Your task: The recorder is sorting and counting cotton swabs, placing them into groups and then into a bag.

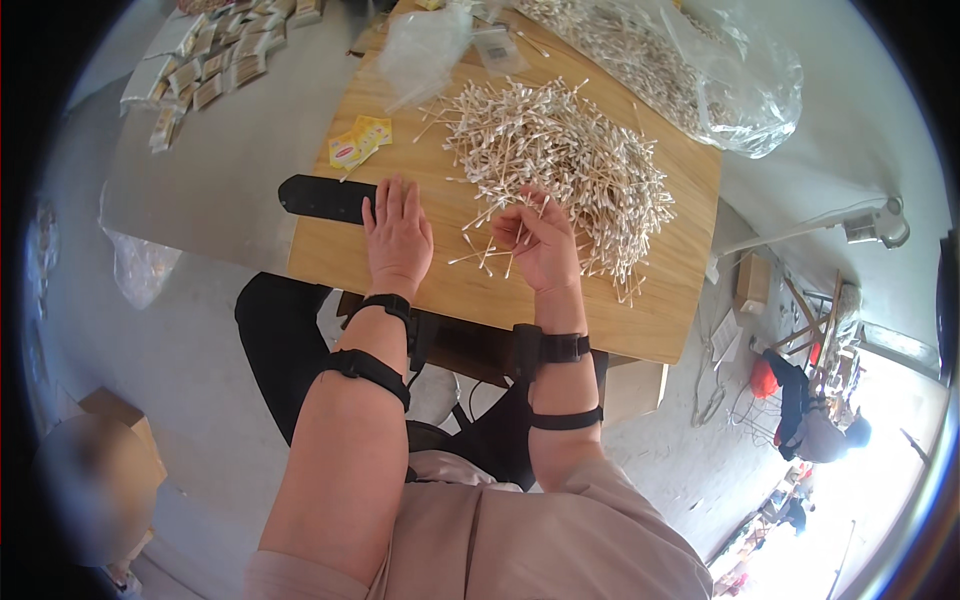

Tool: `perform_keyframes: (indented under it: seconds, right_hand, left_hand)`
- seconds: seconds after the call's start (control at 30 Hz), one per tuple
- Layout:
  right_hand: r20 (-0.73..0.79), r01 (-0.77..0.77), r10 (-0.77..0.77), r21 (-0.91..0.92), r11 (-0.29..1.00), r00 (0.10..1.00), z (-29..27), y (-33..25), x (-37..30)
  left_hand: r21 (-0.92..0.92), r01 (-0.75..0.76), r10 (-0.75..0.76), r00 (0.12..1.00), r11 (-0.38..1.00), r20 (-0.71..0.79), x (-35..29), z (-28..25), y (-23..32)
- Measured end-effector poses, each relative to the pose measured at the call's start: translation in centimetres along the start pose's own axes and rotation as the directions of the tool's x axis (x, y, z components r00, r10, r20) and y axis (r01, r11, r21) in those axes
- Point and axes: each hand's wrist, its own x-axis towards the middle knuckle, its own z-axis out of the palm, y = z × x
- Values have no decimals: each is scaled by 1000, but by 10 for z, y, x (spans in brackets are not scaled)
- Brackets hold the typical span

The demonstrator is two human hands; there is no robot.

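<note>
A large loose heap of cotton swabs (560,150) covers the middle of the wooden table (450,260). At its near left edge my right hand (540,240) is closed, with its fingertips pinched on a few cotton swabs (525,232). To the left, my left hand (398,235) lies with its fingers stretched out over the right end of a flat black strip-like piece (325,198), hiding that end. Yellow printed cards (360,142) lie just beyond the strip.
A big clear bag of swabs (690,90) lies at the back right. Clear plastic bags (425,50) sit at the back left. Many small packs (225,60) are piled on the grey surface at the far left. A lamp on an arm (875,225) stands right of the table.
</note>
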Motion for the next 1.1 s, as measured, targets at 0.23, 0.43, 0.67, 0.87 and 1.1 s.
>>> perform_keyframes:
  seconds: [0.23,0.43,0.67,0.87,1.1]
  right_hand:
    - [-96,71,-225,-771,633,970,-21,7,34]
    - [180,109,-503,-980,-167,845,-3,16,49]
    - [206,142,-444,-975,-173,872,-9,27,32]
    - [244,189,-495,-969,-158,834,-19,32,28]
    - [287,152,-470,-940,-304,835,-10,32,41]
  left_hand:
    - [-11,-11,11,1000,1000,-27,2,2,1]
    - [-4,-7,7,1000,1000,-11,3,0,5]
    - [-25,-3,3,1000,1000,-11,2,-1,4]
    - [-43,-2,2,1000,999,-11,3,-1,5]
    - [-20,11,-11,999,1000,31,3,-4,5]
